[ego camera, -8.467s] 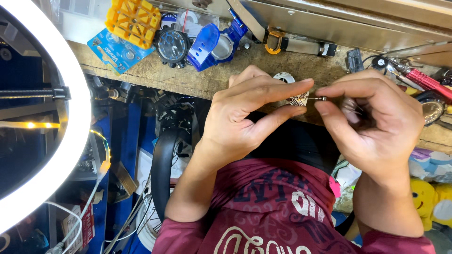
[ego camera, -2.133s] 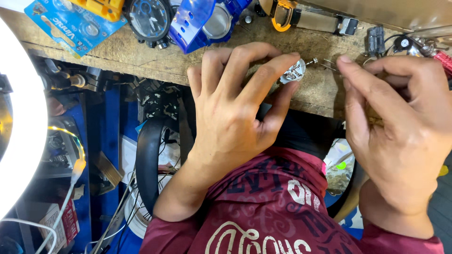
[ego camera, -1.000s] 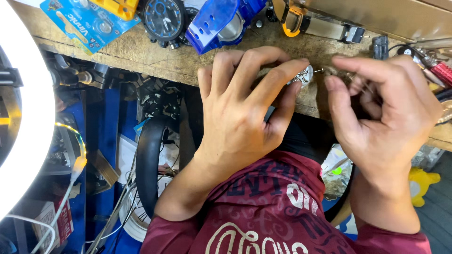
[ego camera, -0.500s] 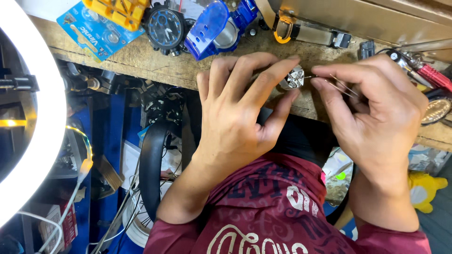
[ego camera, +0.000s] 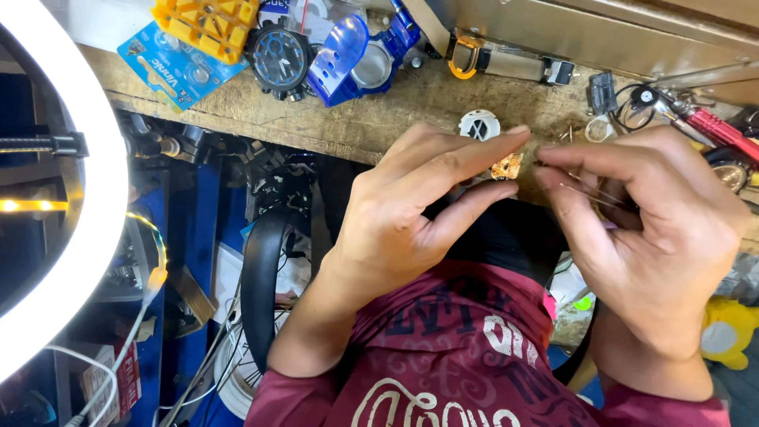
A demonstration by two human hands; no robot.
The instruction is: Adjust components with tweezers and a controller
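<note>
Brass-coloured watch movement (ego camera: 506, 167) sits pinched in the left hand (ego camera: 411, 213), now lifted nearer off the worktop (ego camera: 379, 119); right hand (ego camera: 640, 229) pinches fine tweezers (ego camera: 581, 190) beside it

A worn wooden desk (ego camera: 371, 119) is running across the top of the view. On it, a yellow plastic block (ego camera: 209, 24) is lying partly over a blue battery card (ego camera: 170, 59). Beside them, a black wristwatch (ego camera: 278, 57) is sitting next to a blue watch case holder (ego camera: 356, 51). Farther right, a round white plastic piece (ego camera: 479, 125) is resting near the desk's edge, and a red-handled tool (ego camera: 723, 130) is lying at the far right. A glowing white ring light (ego camera: 87, 237) is curving down the left side. A yellow soft toy (ego camera: 723, 332) is sitting at lower right.
</note>
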